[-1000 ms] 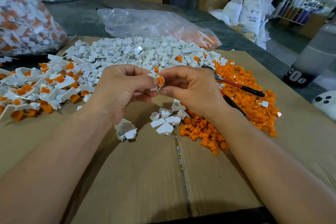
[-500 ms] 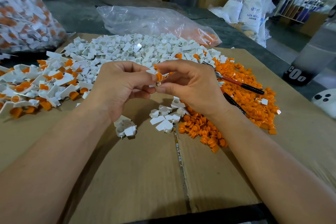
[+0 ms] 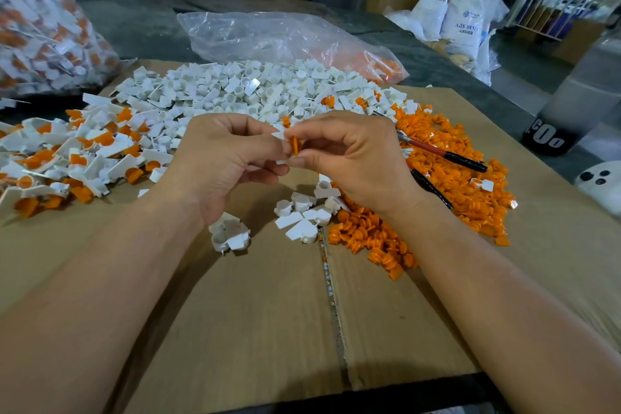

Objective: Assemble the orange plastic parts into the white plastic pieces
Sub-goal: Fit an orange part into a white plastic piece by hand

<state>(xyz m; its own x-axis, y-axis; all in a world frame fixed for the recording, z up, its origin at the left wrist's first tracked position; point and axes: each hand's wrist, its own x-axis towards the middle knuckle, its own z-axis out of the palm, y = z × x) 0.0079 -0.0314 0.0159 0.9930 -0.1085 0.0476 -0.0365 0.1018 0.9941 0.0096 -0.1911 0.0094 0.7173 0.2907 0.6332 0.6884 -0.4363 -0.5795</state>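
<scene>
While the right hand point(image 3: 349, 158) pinches an orange plastic part point(image 3: 295, 145) edge-on between thumb and forefinger, the left hand point(image 3: 221, 158) grips a white plastic piece point(image 3: 279, 135) in its curled fingertips. The two parts meet in the air between the hands, above the cardboard sheet point(image 3: 252, 329). Whether the orange part is seated in the white one I cannot tell, since the fingers cover the joint.

Just below the hands a small cluster of white pieces point(image 3: 302, 212) lies on the cardboard, and a few more white pieces point(image 3: 230, 233) sit under the left wrist. A heap of orange parts point(image 3: 453, 185) spreads to the right, under and beyond the right wrist. A hand tool point(image 3: 447, 155) with two red-and-black handles lies on top of it. Behind the hands is a broad heap of white pieces point(image 3: 252, 91), and to the left a pile of assembled pieces point(image 3: 84, 151), white with orange showing.

Further back a clear plastic bag point(image 3: 268, 33) lies slumped on the dark tabletop. A full bag of assembled pieces point(image 3: 40, 27) stands at the far left
</scene>
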